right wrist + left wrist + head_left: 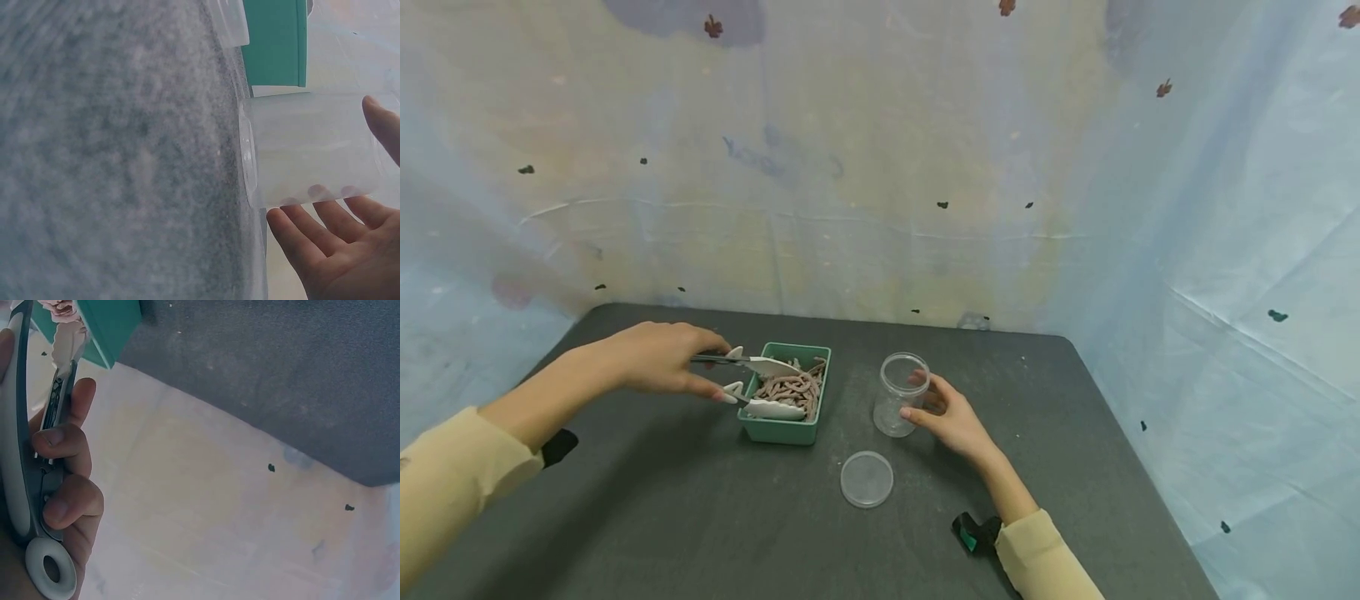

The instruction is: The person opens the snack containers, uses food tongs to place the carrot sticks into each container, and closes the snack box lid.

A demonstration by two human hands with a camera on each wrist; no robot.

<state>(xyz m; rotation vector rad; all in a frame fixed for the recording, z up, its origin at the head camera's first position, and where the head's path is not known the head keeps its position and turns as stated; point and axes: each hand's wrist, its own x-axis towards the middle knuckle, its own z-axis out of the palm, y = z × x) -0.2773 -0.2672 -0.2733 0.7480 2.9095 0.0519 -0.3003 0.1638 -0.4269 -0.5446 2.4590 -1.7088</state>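
My left hand [658, 358] grips a pair of tongs [15, 425] with white tips, its fingers curled round the handles in the left wrist view. The tongs' tips are spread inside a green rectangular container [778, 431], over a heap of thin brownish-pink worm-like strands [793, 392]. To the right, a clear plastic jar [891, 412] stands upright and open-topped on the table. My right hand [955, 421] holds the jar from its right side, thumb in front and fingers behind. In the right wrist view the fingertips show through the jar wall.
A round clear lid [867, 479] lies flat on the dark grey table [737, 517], in front of the jar and right of the green container. A pale plastic sheet [865, 167] with small dark patches hangs behind the table and at its sides.
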